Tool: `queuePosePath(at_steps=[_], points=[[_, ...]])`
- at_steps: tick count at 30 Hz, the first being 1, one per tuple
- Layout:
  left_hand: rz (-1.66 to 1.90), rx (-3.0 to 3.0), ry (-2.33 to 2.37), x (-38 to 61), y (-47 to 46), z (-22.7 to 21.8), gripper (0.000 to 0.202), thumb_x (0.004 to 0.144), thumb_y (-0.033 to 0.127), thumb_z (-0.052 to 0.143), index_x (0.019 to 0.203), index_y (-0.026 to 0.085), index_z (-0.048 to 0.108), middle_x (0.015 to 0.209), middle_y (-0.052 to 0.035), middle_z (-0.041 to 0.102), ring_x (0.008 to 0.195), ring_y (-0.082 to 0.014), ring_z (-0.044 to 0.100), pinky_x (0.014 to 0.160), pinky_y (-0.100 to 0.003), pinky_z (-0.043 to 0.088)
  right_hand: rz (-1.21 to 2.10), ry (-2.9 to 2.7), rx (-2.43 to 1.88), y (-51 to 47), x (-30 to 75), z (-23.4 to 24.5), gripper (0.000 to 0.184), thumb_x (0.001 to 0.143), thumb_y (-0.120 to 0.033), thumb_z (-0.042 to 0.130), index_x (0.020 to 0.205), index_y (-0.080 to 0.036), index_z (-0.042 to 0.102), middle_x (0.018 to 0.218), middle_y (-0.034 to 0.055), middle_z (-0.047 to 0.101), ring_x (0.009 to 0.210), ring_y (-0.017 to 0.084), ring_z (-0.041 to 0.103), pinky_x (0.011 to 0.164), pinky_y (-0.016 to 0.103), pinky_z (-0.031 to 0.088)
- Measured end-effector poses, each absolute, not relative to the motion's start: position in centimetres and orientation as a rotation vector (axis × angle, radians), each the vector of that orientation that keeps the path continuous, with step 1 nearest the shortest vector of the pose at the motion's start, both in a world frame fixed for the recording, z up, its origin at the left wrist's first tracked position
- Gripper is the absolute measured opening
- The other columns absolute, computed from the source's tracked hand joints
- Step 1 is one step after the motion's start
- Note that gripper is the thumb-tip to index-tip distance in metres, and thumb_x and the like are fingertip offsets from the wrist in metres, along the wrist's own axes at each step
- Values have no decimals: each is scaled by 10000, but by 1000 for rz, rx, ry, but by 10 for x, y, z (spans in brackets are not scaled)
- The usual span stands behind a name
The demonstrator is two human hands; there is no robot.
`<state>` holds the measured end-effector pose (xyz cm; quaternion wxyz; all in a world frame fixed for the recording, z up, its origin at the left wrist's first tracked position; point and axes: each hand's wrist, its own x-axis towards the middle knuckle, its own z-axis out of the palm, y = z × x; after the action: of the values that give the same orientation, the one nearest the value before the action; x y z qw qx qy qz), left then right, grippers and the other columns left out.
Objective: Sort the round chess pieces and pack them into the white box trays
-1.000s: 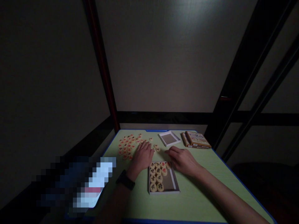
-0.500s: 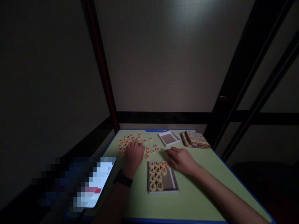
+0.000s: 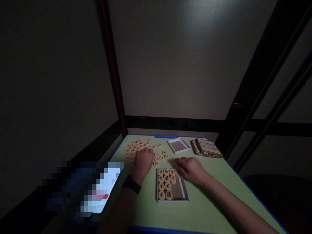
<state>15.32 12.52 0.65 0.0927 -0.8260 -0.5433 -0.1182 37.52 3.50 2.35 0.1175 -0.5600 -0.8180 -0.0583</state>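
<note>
My left hand (image 3: 144, 159) is over the right side of a spread of round wooden xiangqi pieces (image 3: 133, 145) with red and black characters. Its fingers curl down among them; their tips and whatever they grip are hidden. Beside the top right corner of an open shallow box (image 3: 187, 195) is my right hand (image 3: 192, 168), fingers bent and drawn together. I cannot make out what, if anything, is in them. Pieces fill the box's two left columns, black characters (image 3: 167, 186) showing. Red ones (image 3: 173, 179) stand at the upper right, one partly behind the right hand.
A white box lid (image 3: 179, 145) lies inside-up at the back of the green table (image 3: 207, 208). Two flat printed boxes (image 3: 208, 148) overlap at the back right. Some loose pieces (image 3: 161, 158) lie between the hands. A lit tablet (image 3: 112, 177), partly blurred, is at the left edge.
The whole view has shifted slightly, with everything a little further right. My left hand has moved slightly right over the pieces, uncovering some on its left. My right hand stays by the box corner.
</note>
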Motion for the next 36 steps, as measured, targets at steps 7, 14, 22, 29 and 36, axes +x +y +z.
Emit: queuePosePath(at_steps=[7, 14, 22, 29, 36], points=[[-371, -2450, -1631, 152, 127, 6, 235, 961, 289, 533, 1093, 156, 674, 1087, -160, 678, 1014, -298, 643, 833, -407, 428, -155, -2358, -1641, 39, 379, 20, 278, 884, -153, 491, 1068, -164, 700, 899, 79, 755, 763, 190, 696, 663, 259, 421], [-357, -2420, -1682, 151, 127, 9, 224, 946, 273, 551, 1097, 165, 677, 1098, -157, 686, 996, -293, 644, 831, -405, 431, -99, -2299, -1604, 40, 381, 18, 275, 895, -169, 470, 1025, -181, 712, 886, 69, 761, 752, 183, 700, 663, 251, 435], [-314, -2407, -1695, 150, 129, 7, 255, 973, 210, 463, 1135, 165, 655, 1128, -149, 678, 1030, -285, 642, 851, -402, 445, -32, -2271, -1598, 41, 379, 17, 293, 887, -172, 466, 1037, -176, 717, 956, 84, 773, 818, 205, 719, 716, 265, 478], [-282, -2402, -1689, 149, 130, 7, 307, 959, 113, 420, 1163, 167, 643, 1121, -151, 683, 1035, -273, 649, 853, -398, 464, -36, -2258, -1571, 40, 380, 16, 311, 889, -173, 456, 1046, -167, 724, 956, 91, 775, 816, 204, 722, 723, 267, 498], [-288, -2419, -1685, 149, 131, 6, 324, 951, 91, 421, 1183, 170, 633, 1139, -147, 672, 1055, -263, 649, 875, -388, 474, -44, -2220, -1544, 43, 381, 13, 337, 877, -176, 453, 1063, -172, 733, 979, 98, 775, 828, 215, 726, 730, 277, 513]])
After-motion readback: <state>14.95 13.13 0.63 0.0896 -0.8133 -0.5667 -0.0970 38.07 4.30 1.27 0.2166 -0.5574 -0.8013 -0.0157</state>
